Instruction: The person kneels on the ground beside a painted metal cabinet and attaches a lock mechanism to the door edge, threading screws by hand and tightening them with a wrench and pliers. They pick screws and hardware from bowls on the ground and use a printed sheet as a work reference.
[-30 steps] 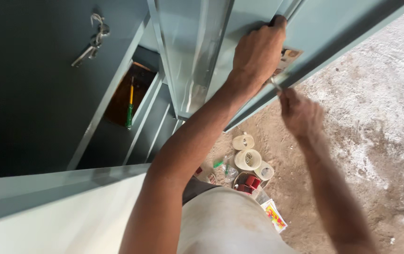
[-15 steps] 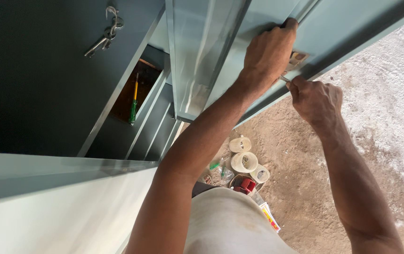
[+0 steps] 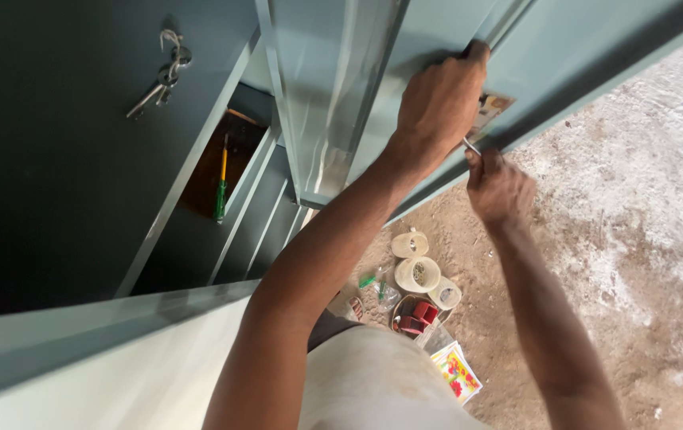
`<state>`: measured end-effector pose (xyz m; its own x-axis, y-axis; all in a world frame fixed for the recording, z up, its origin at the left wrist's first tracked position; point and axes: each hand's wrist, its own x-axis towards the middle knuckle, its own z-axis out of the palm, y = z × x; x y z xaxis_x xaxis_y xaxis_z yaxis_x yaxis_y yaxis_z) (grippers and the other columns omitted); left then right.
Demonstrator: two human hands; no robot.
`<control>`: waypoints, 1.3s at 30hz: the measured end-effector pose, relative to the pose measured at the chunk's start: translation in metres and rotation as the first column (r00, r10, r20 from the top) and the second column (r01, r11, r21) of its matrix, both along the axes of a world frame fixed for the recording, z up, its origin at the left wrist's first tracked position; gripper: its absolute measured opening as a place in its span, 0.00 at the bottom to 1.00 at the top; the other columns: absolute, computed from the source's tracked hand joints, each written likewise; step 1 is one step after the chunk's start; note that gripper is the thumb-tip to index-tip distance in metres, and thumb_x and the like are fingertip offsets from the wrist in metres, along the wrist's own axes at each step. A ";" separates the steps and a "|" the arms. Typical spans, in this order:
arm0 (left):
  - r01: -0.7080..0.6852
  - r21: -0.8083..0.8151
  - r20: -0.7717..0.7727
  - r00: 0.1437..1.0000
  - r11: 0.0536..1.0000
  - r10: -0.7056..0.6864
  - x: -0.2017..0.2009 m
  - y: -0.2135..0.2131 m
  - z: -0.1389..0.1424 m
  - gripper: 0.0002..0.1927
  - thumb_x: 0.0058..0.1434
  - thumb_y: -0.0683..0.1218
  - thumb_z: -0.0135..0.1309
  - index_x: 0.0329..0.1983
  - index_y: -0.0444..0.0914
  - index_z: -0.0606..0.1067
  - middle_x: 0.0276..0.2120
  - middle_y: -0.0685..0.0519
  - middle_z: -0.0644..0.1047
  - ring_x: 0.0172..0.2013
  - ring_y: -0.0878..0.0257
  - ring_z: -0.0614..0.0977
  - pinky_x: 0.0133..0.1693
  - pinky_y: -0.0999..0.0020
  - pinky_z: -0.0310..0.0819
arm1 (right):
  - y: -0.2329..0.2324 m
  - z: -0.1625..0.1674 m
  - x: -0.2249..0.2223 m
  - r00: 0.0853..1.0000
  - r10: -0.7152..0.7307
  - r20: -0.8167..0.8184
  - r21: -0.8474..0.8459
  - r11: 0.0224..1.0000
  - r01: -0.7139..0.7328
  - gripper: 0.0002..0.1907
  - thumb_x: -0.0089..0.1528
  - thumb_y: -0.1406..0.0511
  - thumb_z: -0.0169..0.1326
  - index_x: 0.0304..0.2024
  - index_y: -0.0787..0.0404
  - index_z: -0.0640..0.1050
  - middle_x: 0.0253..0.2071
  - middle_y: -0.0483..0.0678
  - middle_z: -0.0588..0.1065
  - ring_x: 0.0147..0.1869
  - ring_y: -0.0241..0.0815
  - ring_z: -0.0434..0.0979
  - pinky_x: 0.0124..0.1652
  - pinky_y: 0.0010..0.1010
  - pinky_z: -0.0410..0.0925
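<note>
My left hand (image 3: 439,101) grips the edge of a pale green metal cabinet door (image 3: 564,56), with a small printed sticker or card (image 3: 491,107) just beside its knuckles. Just below it, my right hand (image 3: 499,185) is closed around a thin metal tool (image 3: 471,146) whose tip points up at the door edge under my left hand. I cannot tell what kind of tool it is. Both forearms reach up from the bottom of the view.
A bunch of keys (image 3: 163,73) hangs in the dark cabinet door on the left. A yellow and green screwdriver (image 3: 221,186) lies on a shelf inside. On the dirt floor below sit white tape rolls (image 3: 417,272), a red object (image 3: 419,316) and a colourful packet (image 3: 456,372).
My right hand has come in closer under my left hand, and the view has shifted slightly. My left hand keeps its hold on the door edge.
</note>
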<state>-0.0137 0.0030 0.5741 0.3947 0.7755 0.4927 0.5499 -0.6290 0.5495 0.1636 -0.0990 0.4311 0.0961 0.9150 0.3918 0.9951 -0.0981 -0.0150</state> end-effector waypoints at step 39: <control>-0.002 0.052 0.013 1.000 0.999 0.001 0.003 0.010 -0.020 0.08 0.62 0.39 0.53 0.43 0.35 0.69 0.26 0.40 0.81 0.30 0.44 0.85 0.32 0.50 0.81 | -0.007 0.084 -0.019 0.995 -0.061 0.076 -0.342 0.936 0.084 0.20 0.75 0.48 0.43 0.42 0.50 0.80 0.20 0.50 0.76 0.17 0.42 0.71 0.15 0.33 0.62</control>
<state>-0.0110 0.0130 0.5539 0.3868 0.7494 0.5374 0.5441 -0.6560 0.5230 0.1442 -0.1063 0.5153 0.1527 0.9864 0.0614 0.9829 -0.1580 0.0950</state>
